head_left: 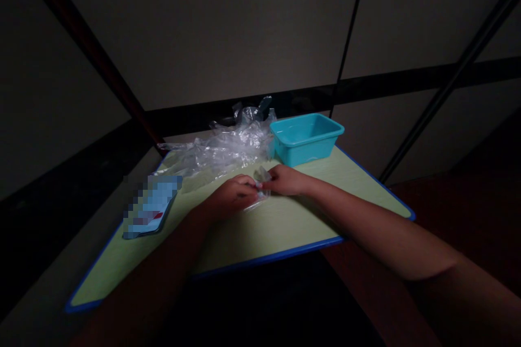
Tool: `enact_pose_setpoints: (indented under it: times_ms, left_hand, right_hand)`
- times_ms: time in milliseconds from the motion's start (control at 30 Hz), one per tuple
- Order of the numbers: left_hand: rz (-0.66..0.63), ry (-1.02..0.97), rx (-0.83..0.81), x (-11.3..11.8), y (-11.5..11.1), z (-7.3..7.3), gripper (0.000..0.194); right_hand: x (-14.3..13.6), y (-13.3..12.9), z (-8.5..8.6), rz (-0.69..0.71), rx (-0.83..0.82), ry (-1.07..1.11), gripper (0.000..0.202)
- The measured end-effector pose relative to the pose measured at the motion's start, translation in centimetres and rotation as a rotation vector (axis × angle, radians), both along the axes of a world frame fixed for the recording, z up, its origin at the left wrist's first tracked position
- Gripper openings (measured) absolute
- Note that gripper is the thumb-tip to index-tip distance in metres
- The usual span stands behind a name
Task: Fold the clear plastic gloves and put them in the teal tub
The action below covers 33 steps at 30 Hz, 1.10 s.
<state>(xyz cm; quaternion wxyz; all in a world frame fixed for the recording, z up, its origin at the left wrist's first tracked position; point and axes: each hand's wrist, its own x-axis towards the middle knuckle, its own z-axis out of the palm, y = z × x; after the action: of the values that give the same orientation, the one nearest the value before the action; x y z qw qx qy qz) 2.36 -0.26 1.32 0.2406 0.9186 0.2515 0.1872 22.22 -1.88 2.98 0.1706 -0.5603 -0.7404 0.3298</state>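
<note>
Just above the middle of the table point(285, 227), my two hands meet over a small clear plastic bag point(264, 175). My left hand point(232, 195) pinches its near-left side, with fingers closed. From the other side my right hand point(285, 180) grips the bag's upper edge between thumb and fingers. Something small and pale shows at the fingertips, too hidden to name. Behind my hands lies a loose heap of clear plastic bags point(220, 149). A turquoise plastic basin point(311, 149) stands just beyond my right hand.
At the table's left edge lies a light blue flat item point(152, 209), partly blurred out. The table has a blue rim, and cabinet-like panels point(244, 27) rise right behind it. The heap of bags reaches the back edge.
</note>
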Motion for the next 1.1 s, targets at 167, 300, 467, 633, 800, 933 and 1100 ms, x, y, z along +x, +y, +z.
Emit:
enact_pose_setpoints:
  times_ms: [167,300,467,633,800,933,1100]
  left_hand:
    - [0.228,-0.235,-0.294,0.3,0.5,-0.7,0.050]
    - [0.309,-0.371,-0.499,0.5,0.8,-1.0,0.057]
    - [0.318,-0.377,-0.587,0.5,1.0,-0.9,0.064]
    - [0.328,-0.390,-0.527,0.6,0.9,-0.6,0.065]
    - [0.427,-0.428,-0.597,0.4,1.1,-0.2,0.065]
    - [0.502,-0.459,-0.765,0.2,1.4,-0.1,0.064]
    - [0.559,-0.529,-0.892,0.1,1.3,0.0,0.059]
  right_hand:
    - [-0.4,-0.7,-0.3,0.105,0.296,-0.315,0.042]
    - [-1.0,-1.1,-1.4,0.113,0.289,-0.381,0.064]
    - [-1.8,-1.0,-2.5,0.099,0.231,-0.428,0.072]
    - [-1.9,-0.8,-2.7,0.090,0.220,-0.445,0.066]
    - [-1.7,-0.7,-2.8,0.123,0.241,-0.381,0.066]
    - [-1.6,-0.7,-2.8,0.126,0.236,-0.344,0.073]
    - [-1.5,-0.8,-2.8,0.146,0.235,-0.263,0.082]
